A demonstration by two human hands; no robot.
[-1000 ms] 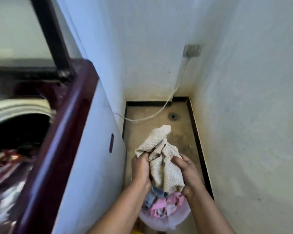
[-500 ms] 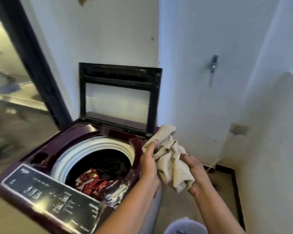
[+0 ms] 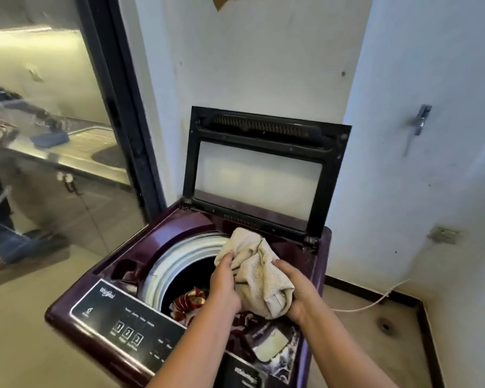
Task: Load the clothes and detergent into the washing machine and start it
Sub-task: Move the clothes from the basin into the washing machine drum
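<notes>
Above the washing machine (image 3: 196, 281) drum opening: beige towel (image 3: 259, 273), bunched, being gripped by left hand (image 3: 224, 287) and right hand (image 3: 297, 292), both clamped on its sides. Likely soft, light, floppy; gathering loose folds advisable.

The washing machine (image 3: 163, 247) carries the only readable marks, all on its black control panel (image 3: 129, 329) along the front edge. Near the panel's left end stands the brand name "Whirlpool" (image 3: 107, 292) in white script. Below that is a small emblem (image 3: 86, 311) that looks like a "6", with a word under it too small to read. Toward the panel's middle sit three square buttons (image 3: 128, 333) numbered "1", "2" and "3". The small white captions around the buttons, and the lettering on the stickers at the panel's right end, are too blurred to read.
</notes>
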